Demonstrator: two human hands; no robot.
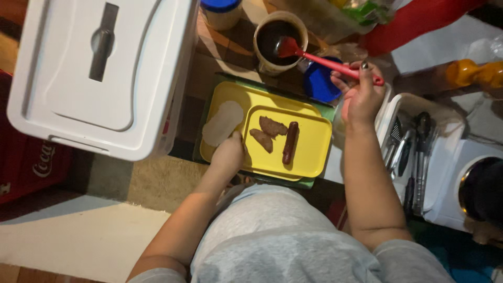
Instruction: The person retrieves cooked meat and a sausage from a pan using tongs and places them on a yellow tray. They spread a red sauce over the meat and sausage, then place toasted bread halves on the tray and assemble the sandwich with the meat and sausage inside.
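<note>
single head-worn view, looking steeply down, close over lap, arms and yellow tray (314, 152)

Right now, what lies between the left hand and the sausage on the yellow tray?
In the head view, two brown meat pieces lie between the left hand and the sausage.

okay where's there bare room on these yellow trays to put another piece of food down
The top yellow tray is bare right of the sausage, up to its rim. The lower tray is bare above the pale flat piece. Crowded: the left side, where two brown pieces lie beside the left hand.
</note>
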